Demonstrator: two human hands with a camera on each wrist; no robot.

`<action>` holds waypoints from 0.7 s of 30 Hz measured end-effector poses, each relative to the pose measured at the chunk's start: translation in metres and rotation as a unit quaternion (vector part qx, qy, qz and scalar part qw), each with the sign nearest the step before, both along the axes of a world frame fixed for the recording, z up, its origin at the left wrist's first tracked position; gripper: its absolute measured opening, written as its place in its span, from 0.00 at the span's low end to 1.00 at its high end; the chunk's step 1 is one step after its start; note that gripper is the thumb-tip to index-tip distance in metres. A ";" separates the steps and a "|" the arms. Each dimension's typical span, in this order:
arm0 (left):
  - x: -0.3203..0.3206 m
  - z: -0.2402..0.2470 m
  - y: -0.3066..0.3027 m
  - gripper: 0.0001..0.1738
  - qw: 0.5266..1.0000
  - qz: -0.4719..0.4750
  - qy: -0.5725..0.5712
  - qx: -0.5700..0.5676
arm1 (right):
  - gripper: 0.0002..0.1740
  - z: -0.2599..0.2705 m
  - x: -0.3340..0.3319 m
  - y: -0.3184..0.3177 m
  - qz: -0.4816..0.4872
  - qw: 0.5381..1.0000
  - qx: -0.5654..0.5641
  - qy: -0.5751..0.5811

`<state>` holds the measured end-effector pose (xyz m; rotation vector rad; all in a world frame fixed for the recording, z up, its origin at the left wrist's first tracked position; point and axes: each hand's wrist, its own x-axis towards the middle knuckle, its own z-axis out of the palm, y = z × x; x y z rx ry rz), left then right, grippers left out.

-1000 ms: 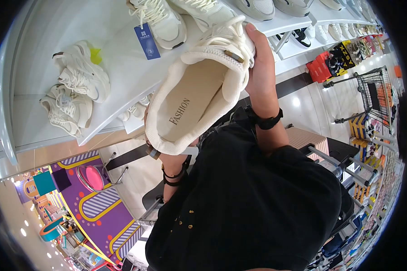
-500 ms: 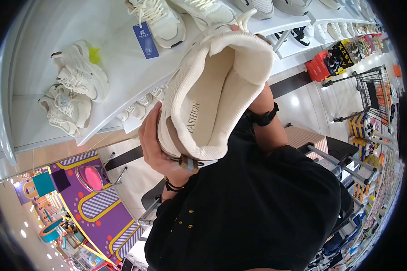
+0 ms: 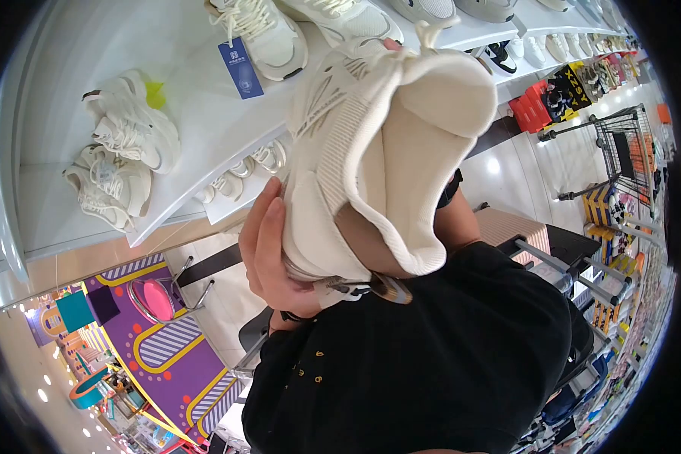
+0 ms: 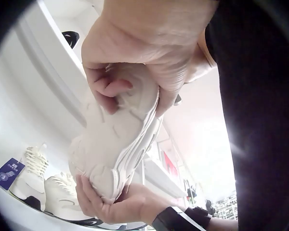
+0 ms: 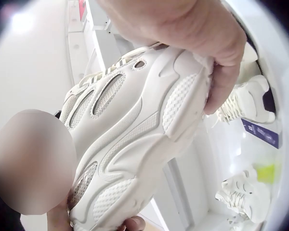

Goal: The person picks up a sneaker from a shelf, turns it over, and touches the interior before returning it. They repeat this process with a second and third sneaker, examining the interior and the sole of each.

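A cream chunky sneaker (image 3: 318, 174) is held up in front of the torso, tilted so its opening faces up and right and its outer side shows. My left hand (image 3: 268, 261) grips the heel end, its fingers curled round the sole in the left wrist view. A small tag (image 3: 344, 291) dangles at the heel beside a tan patch. The shoe mostly hides my right hand in the head view; in the left wrist view that right hand (image 4: 127, 204) holds the toe end. The right wrist view shows the sneaker's textured sidewall and mesh panels.
Behind the sneaker is a white shelf (image 3: 204, 98) with several pale sneakers. A blue hang tag (image 3: 240, 68) hangs from one shoe (image 3: 265, 38). Stacked sneakers (image 3: 121, 151) sit at the left. A shopping cart (image 3: 624, 155) stands at the right, a pink stool (image 3: 157, 297) at the lower left.
The sneaker has rolled and shifted right, bringing its outer side into view while the insole lettering has gone out of sight. My left hand has come into fuller view at the heel.
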<state>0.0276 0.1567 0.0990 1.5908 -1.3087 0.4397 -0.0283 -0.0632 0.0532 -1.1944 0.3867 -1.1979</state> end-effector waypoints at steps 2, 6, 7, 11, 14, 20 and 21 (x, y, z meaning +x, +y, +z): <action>-0.002 0.001 0.001 0.37 1.000 -0.002 0.004 0.011 | 0.25 -0.003 -0.006 0.006 -0.005 1.000 -0.026 0.010; 0.003 0.004 0.002 0.37 0.999 -0.038 -0.011 0.018 | 0.26 -0.009 -0.021 0.019 -0.013 0.997 -0.077 0.028; 0.003 0.002 0.000 0.36 0.999 -0.033 -0.009 0.008 | 0.26 -0.010 -0.023 0.019 -0.016 0.995 -0.090 0.032; 0.015 0.000 0.008 0.31 0.998 -0.042 0.045 0.030 | 0.28 -0.013 -0.029 0.022 -0.020 0.988 -0.145 0.051; 0.045 -0.022 0.027 0.29 0.992 0.010 0.124 0.011 | 0.30 -0.010 -0.033 0.007 0.132 0.991 0.013 -0.020; 0.100 -0.018 0.025 0.42 0.951 0.002 0.304 -0.055 | 0.56 0.008 -0.043 0.019 0.426 0.884 0.137 0.134; 0.097 -0.014 0.015 0.39 0.904 0.018 0.417 -0.086 | 0.60 0.002 -0.038 0.026 0.446 0.868 0.144 0.165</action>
